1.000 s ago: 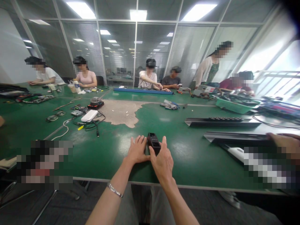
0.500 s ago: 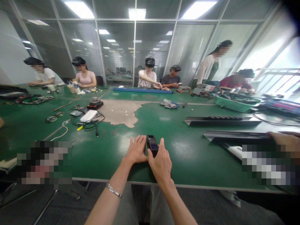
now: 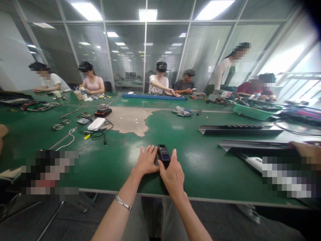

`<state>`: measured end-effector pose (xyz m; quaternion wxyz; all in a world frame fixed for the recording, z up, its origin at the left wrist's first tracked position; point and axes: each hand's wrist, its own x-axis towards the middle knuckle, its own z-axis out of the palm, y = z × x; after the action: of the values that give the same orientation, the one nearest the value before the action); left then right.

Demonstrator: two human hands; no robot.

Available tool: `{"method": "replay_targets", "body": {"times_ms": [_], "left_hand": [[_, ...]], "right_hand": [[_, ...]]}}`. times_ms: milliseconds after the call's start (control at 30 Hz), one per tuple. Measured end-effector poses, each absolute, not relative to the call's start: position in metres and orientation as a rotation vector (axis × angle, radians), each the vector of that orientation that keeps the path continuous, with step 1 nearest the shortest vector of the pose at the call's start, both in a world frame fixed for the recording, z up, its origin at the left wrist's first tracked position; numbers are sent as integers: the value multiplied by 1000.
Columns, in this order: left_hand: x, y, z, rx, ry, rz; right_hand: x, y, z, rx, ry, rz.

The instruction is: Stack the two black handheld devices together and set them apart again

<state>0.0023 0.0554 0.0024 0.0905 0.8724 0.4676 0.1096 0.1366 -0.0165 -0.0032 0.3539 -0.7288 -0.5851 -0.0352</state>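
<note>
A small black device with a little dark screen lies on the green table, between my two hands. My left hand rests palm down at its left side, fingers stretched and spread, the thumb reaching toward the device's near end. My right hand lies at the near right side, with its thumb and index finger apart on either side of the near end. Whether the right fingers press on the device cannot be made out. A silver bracelet circles my left wrist.
Cables and a white box lie ahead to the left, by a peeled patch of tabletop. Long black rails lie right, near another person's hand. Beyond are a green basket and several people around the table.
The whole view has shifted slightly to the right. My hands and the black device keep the same places relative to each other.
</note>
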Motion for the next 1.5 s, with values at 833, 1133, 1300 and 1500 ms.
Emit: {"method": "replay_targets", "body": {"times_ms": [833,1133,1300,1500], "left_hand": [[0,56,4,2542,1396,378],[0,56,4,2528,1395,383],[0,56,4,2522,1390,367],[0,57,3,2550,1373,346]], "right_hand": [[136,-11,-8,-1805,-1544,-104],[137,-10,-9,-1770,-1528,-77],[136,-11,-7,-1791,-1531,-66],[137,-10,-9,-1792,-1550,-79]]}}
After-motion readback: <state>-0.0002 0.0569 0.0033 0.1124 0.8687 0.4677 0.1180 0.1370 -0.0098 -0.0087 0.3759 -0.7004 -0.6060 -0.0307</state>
